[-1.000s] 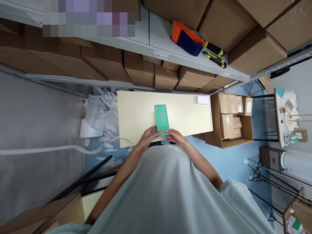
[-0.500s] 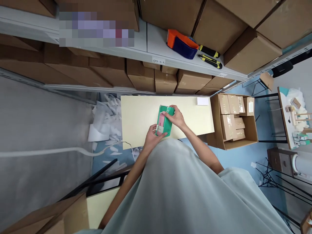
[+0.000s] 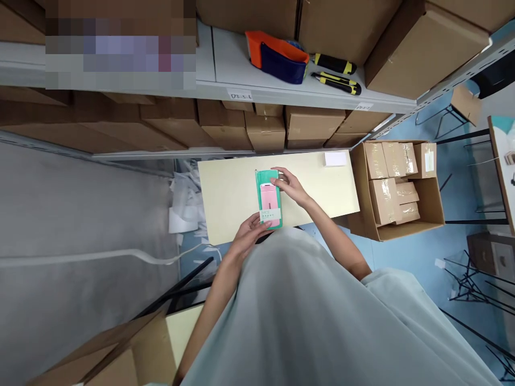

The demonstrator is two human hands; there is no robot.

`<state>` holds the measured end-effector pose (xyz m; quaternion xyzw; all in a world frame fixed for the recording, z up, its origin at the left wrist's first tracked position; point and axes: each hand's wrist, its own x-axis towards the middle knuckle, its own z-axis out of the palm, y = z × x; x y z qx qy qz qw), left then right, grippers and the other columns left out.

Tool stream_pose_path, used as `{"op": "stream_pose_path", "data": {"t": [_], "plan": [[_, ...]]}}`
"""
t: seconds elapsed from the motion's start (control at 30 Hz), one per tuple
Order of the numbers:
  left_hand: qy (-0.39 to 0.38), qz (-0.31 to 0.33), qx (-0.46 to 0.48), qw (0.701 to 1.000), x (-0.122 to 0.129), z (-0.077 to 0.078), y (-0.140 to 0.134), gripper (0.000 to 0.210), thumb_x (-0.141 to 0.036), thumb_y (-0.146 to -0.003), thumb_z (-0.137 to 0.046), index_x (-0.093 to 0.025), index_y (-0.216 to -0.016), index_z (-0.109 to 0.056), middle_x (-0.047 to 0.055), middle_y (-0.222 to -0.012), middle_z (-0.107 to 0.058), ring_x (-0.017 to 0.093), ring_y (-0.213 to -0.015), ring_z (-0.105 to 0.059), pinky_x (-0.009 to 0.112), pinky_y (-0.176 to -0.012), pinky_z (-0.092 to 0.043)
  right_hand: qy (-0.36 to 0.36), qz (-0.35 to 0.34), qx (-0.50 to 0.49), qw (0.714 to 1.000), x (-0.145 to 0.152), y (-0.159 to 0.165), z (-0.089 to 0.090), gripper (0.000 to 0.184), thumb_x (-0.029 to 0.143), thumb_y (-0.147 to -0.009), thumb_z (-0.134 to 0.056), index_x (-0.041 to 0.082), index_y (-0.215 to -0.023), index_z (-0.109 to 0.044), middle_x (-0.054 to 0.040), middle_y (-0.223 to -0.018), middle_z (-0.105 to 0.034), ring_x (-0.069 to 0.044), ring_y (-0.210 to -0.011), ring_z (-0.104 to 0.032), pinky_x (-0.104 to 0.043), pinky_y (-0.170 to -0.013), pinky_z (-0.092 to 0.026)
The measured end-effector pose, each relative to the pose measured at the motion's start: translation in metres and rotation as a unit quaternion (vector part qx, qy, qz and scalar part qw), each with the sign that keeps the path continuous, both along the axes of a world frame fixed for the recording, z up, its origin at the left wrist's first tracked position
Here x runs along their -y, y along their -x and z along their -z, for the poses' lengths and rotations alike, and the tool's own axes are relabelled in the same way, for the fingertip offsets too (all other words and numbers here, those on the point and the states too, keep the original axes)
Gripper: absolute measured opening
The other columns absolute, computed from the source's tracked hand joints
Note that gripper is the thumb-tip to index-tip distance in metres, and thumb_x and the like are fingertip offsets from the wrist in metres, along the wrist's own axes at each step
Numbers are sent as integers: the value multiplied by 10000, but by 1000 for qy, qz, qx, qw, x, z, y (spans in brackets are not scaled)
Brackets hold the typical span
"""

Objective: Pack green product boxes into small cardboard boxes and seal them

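Between my two hands is a small green box (image 3: 269, 199) with a pink picture and a pale label strip on the face turned toward me. Its lower left corner is gripped by my left hand (image 3: 250, 234), the thumb across the front near the bottom edge. My right hand (image 3: 290, 185) holds the upper right edge, thumb on the front and fingers behind. Beneath it lies the cream tabletop (image 3: 229, 187). A white small box (image 3: 335, 158) rests at the table's far right.
An open carton (image 3: 410, 233) of brown boxes stands right of the table. Above, a shelf (image 3: 237, 64) carries cartons, an orange-and-blue tape dispenser (image 3: 281, 58) and yellow-black cutters (image 3: 338, 80). White scraps (image 3: 187, 198) and a white cable (image 3: 132, 256) are at left.
The green box has turned so its pink-pictured face shows more squarely. Both hands keep hold of it. The view has shifted, with the shelf appearing larger.
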<state>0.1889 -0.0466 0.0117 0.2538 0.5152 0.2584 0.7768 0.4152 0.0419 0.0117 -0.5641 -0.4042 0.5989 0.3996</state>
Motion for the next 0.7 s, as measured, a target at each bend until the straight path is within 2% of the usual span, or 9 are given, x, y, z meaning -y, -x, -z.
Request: {"op": "stream_pose_path", "data": {"t": [0.1, 0.2, 0.3, 0.37, 0.47, 0.57, 0.63, 0.7], "plan": [[-28, -36, -66, 997, 0, 1, -8, 798, -569, -597, -1051, -205, -1236, -740, 140, -1243, -836, 343, -1180, -808, 502, -1050, -670, 5, 29, 77, 997, 4, 1, -1, 870, 700, -891, -829, 315, -1614, -533, -125, -1444, -696, -259, -1129, -764, -452, -1078, -624], [-80, -43, -177, 980, -1, 1, -12, 802, -552, -621, -1025, -210, -1270, -701, 130, -1240, -823, 320, -1162, -800, 492, -1065, -647, 4, 43, 158, 986, 14, 11, -9, 1024, 743, -885, -833, 339, -1719, -399, -168, -1575, -613, -313, -1185, -757, -518, -1115, -609], [-145, -33, -288, 946, -1, -2, -15, 818, -543, -613, -1023, -222, -1277, -668, 138, -1333, -774, 324, -1205, -764, 479, -1034, -646, 1, 36, 217, 976, 23, 24, -17, 1015, 747, -904, -809, 343, -1722, -364, -162, -1603, -584, -346, -1289, -713, -545, -1164, -583], [-171, -24, -315, 933, -1, -6, -16, 854, -542, -590, -1037, -229, -1280, -644, 139, -1361, -748, 330, -1229, -746, 474, -1014, -649, 9, 45, 232, 972, 25, 28, -18, 925, 722, -933, -776, 341, -1684, -394, -143, -1588, -593, -334, -1276, -710, -549, -1175, -575], [-158, -9, -237, 959, -4, -13, -10, 824, -566, -615, -1033, -242, -1253, -625, 132, -1364, -745, 334, -1257, -746, 475, -998, -665, -8, 65, 182, 981, 22, 22, -12, 785, 663, -929, -778, 314, -1571, -491, -100, -1480, -667, -290, -1166, -730, -518, -1138, -600], [-77, 17, -85, 993, -10, -18, 3, 711, -617, -696, -990, -247, -1205, -659, 125, -1351, -776, 350, -1272, -762, 517, -1011, -680, -45, 68, 74, 994, 18, 9, -6, 749, 634, -876, -814, 293, -1481, -531, -82, -1414, -697, -269, -1150, -733, -448, -1044, -647], [-27, 39, -11, 999, -13, -20, 11, 706, -619, -712, -988, -244, -1232, -692, 132, -1331, -800, 371, -1266, -774, 557, -1032, -680, -43, 57, 12, 997, 17, 2, -4, 777, 641, -858, -822, 301, -1486, -514, -83, -1401, -698, -265, -1134, -739, -414, -955, -675], [-9, 49, 24, 998, -13, -20, 15, 747, -585, -703, -1007, -243, -1295, -707, 142, -1343, -807, 386, -1276, -774, 577, -1065, -670, -35, 40, -18, 998, 18, -1, -5, 810, 658, -847, -832, 317, -1504, -502, -82, -1393, -702, -265, -1117, -744, -400, -900, -687]]}}
